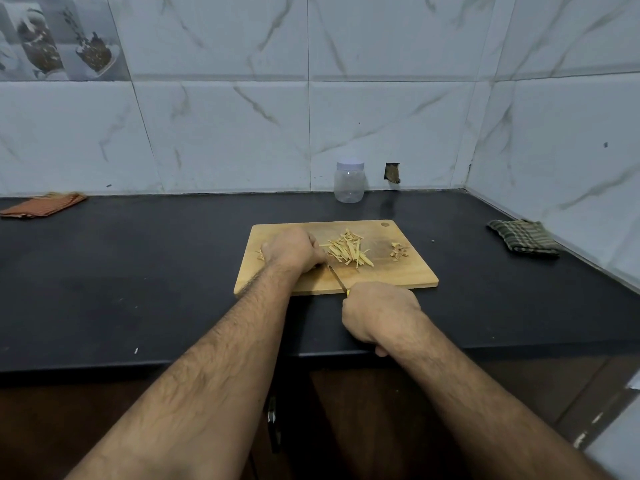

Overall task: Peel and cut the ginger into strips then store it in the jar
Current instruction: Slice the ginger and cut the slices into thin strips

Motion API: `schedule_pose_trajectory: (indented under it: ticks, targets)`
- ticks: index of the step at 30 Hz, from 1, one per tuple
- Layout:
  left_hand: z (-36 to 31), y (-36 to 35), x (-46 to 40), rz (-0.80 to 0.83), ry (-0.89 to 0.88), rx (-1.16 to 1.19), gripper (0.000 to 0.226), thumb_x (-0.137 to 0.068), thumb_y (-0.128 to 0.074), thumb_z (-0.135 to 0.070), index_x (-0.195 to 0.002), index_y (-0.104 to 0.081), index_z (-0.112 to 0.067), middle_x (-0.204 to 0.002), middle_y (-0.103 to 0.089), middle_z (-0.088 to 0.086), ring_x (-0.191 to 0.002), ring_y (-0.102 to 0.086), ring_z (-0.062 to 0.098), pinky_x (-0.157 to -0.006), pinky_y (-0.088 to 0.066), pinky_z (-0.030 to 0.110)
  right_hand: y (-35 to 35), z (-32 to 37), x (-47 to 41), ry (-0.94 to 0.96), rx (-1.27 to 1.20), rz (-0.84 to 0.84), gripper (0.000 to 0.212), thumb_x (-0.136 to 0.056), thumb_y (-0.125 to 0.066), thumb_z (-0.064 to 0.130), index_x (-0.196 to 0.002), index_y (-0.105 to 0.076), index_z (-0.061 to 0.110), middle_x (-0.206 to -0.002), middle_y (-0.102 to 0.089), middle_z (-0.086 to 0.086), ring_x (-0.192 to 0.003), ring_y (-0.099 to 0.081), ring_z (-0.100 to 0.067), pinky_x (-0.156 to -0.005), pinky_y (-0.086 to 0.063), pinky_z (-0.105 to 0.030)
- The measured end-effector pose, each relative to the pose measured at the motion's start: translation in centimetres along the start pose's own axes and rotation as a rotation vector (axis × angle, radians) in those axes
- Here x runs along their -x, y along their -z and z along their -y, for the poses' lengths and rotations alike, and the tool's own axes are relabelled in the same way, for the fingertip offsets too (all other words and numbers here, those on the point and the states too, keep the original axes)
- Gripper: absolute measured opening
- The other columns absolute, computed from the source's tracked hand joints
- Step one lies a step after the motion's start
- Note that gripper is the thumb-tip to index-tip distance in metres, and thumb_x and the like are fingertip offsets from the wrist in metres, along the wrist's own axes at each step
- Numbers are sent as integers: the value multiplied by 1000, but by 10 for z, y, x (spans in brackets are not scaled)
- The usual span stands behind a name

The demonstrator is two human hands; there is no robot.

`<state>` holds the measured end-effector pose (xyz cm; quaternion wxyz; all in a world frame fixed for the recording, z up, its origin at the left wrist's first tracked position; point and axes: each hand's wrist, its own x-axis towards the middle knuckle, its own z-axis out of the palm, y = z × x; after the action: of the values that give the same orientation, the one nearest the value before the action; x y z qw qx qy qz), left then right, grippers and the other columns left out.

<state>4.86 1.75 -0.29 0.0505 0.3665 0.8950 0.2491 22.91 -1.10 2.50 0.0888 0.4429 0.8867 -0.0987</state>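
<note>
A wooden cutting board (398, 271) lies on the black counter. A pile of pale ginger strips (348, 251) sits at its middle, and a small heap of brown peel (398, 251) lies to the right. My left hand (292, 251) rests curled on the board's left part, pressing down on a piece of ginger that its fingers hide. My right hand (379, 313) grips the yellow handle of a knife (337, 278), whose blade slants up to the left hand's fingers. A clear plastic jar (349, 183) with a white lid stands upright at the back wall.
A folded orange cloth (41, 205) lies at the far left of the counter and a green checked cloth (524, 239) at the right, near the corner wall. A few peel bits (259, 254) lie by the left hand. The counter's front edge (173, 363) runs below my forearms.
</note>
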Motion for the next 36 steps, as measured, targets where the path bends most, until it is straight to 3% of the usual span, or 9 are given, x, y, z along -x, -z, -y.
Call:
schedule_pose_trajectory:
  ticks: [8, 13, 18, 21, 23, 26, 30, 33, 36]
  targets:
    - [3, -3, 4, -36, -29, 0, 22, -81, -74, -47, -74, -71, -26, -80, -69, -15, -88, -60, 8, -86, -36, 35, 6, 0, -17, -50, -23, -81, 12, -100, -47, 22, -90, -50, 16, -95, -60, -2, -89, -66, -22, -87, -56, -37]
    - [13, -4, 3, -24, -83, 3, 21, -88, -69, -40, -72, -71, -27, -85, -70, -15, -95, -60, 10, -93, -40, 36, 7, -4, -24, -63, -70, -134, 28, -102, -42, 26, -76, -49, 16, -92, -65, -1, -83, -68, -22, -76, -54, -32]
    - [19, -3, 8, -48, -116, 104, 24, -87, -62, -24, -65, -66, -31, -88, -70, -19, -98, -60, 9, -99, -42, 40, 1, 1, -20, -11, -88, -117, 22, -102, -42, 31, -99, -57, 15, -107, -65, -4, -92, -68, -23, -87, -56, -38]
    - [24, -4, 13, -83, -122, 207, 25, -83, -62, -15, -67, -66, -33, -76, -65, -22, -95, -60, 8, -102, -44, 43, 0, 0, -22, -28, -66, -119, 25, -101, -42, 27, -110, -61, 14, -107, -63, -3, -93, -66, -23, -85, -54, -35]
    - [27, -4, 15, -91, -150, 252, 21, -87, -61, -16, -78, -68, -33, -76, -62, -22, -94, -61, 9, -102, -45, 42, 3, -4, -28, -58, -44, -132, 20, -100, -41, 22, -99, -60, 15, -94, -62, -2, -89, -64, -22, -76, -50, -32]
    - [29, -1, 18, -118, -182, 288, 20, -94, -58, -17, -103, -74, -26, -94, -69, -12, -94, -60, 10, -96, -49, 32, 6, -9, -38, -82, -95, -146, 23, -99, -41, 20, -87, -59, 13, -79, -62, -1, -79, -67, -21, -65, -47, -28]
    - [33, -1, 18, -164, -211, 255, 21, -95, -60, -19, -110, -74, -20, -84, -63, -10, -84, -58, 9, -79, -45, 23, 1, -7, -49, -35, -329, -33, 30, -102, -38, 18, -82, -57, 5, -51, -60, -3, -37, -53, -14, -49, -41, -23]
    - [34, 0, 17, -110, -262, 161, 24, -91, -64, -26, -111, -75, -20, -99, -71, -7, -92, -62, 10, -83, -50, 27, 2, -12, -49, -50, -570, 68, 24, -101, -32, 10, -100, -55, 1, -57, -55, -6, -36, -46, -13, -42, -35, -19]
    - [33, 3, 18, -81, -330, 41, 26, -88, -66, -32, -108, -76, -18, -107, -71, -3, -94, -62, 15, -85, -52, 33, 2, -19, -49, -82, -702, 97, 29, -100, -31, 12, -122, -49, 9, -64, -51, -6, -26, -41, -9, -37, -30, -12]
